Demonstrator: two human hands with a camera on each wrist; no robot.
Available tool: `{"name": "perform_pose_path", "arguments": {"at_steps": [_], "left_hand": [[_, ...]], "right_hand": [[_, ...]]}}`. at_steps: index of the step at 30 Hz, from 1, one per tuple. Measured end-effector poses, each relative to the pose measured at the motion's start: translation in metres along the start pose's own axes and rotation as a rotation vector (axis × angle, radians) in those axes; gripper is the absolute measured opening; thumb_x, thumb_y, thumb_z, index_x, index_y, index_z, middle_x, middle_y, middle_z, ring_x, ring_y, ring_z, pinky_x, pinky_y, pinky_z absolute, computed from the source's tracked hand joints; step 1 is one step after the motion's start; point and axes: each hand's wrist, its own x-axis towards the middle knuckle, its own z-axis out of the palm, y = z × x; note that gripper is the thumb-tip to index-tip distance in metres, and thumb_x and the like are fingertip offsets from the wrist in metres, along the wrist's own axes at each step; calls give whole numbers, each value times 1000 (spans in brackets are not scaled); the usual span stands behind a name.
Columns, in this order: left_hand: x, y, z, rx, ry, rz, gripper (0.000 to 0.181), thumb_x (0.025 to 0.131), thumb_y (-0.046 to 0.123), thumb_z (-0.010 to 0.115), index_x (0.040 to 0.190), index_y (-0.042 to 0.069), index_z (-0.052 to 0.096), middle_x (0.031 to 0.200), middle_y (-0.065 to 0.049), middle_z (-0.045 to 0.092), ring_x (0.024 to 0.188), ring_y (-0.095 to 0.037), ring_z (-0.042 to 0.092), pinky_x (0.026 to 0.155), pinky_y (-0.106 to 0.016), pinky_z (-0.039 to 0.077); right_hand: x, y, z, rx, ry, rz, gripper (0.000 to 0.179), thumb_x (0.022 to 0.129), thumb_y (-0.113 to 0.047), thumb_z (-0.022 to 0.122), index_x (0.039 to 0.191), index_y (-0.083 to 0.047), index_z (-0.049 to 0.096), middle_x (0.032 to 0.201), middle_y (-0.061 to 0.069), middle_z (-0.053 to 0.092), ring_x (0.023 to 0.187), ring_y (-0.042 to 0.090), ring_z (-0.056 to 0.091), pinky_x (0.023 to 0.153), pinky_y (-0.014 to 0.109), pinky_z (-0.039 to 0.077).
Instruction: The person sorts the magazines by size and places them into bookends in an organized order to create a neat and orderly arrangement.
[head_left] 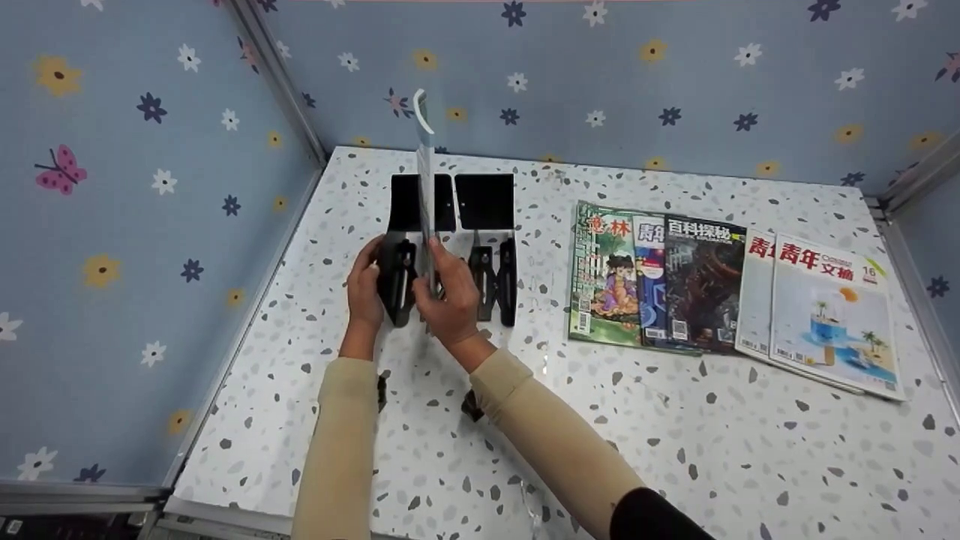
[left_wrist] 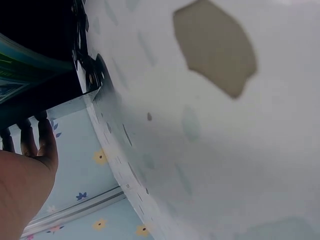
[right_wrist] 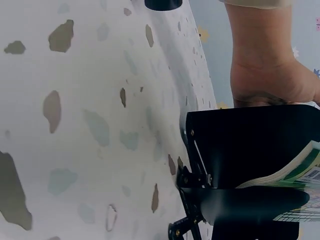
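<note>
A black folding book rack (head_left: 484, 201) stands on the speckled table, its side plates upright and its hinged struts between them. My right hand (head_left: 454, 296) pinches a thin magazine (head_left: 426, 187) near its lower part, fingers and thumb on either side. The magazine stands upright, edge-on to the head view, its top corner bent over. Green shows on its cover (right_wrist: 307, 170) in the right wrist view, where it is beside a black plate (right_wrist: 250, 145). My left hand (head_left: 366, 289) rests against the outer face of the rack's left plate, with extended fingers (left_wrist: 47, 140) touching it.
Several magazines (head_left: 705, 285) lie fanned out and overlapping on the right of the table (head_left: 660, 450). Flowered blue panels (head_left: 555, 82) wall in the back and sides. A small clear strip (head_left: 530, 506) lies near the front edge.
</note>
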Motion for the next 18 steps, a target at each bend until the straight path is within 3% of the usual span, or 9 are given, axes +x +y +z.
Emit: {"name": "perform_pose_path", "arguments": {"at_steps": [6,10,13,18], "left_hand": [[0,1,1,24,12,-9,47,84,14,31,127,2,46,120,-22,49,105,-34,45,86,-32,36],[-1,1,2,0,11,-18,46,84,12,31,126,2,46,120,-22,49,106,-38,44,88,-45,35],[0,1,2,-23,8,-14,46,83,10,31,125,2,47,119,-20,51,108,-40,43,89,-50,32],[1,-1,2,-49,12,26,45,84,8,32,126,-2,45,118,-20,50,109,-40,42,91,-37,34]], "right_hand": [[-6,-1,-2,3,-20,19,66,63,2,64,126,-3,45,115,10,55,96,16,54,81,25,46],[-12,1,-4,7,-32,26,65,65,2,61,127,-3,42,116,12,53,103,18,52,83,26,46],[-17,2,-5,-2,-41,28,62,65,3,61,125,-1,42,116,13,52,100,19,53,74,24,46],[-19,2,-6,19,-48,57,58,66,4,59,121,0,44,114,12,52,75,15,50,55,19,41]]}}
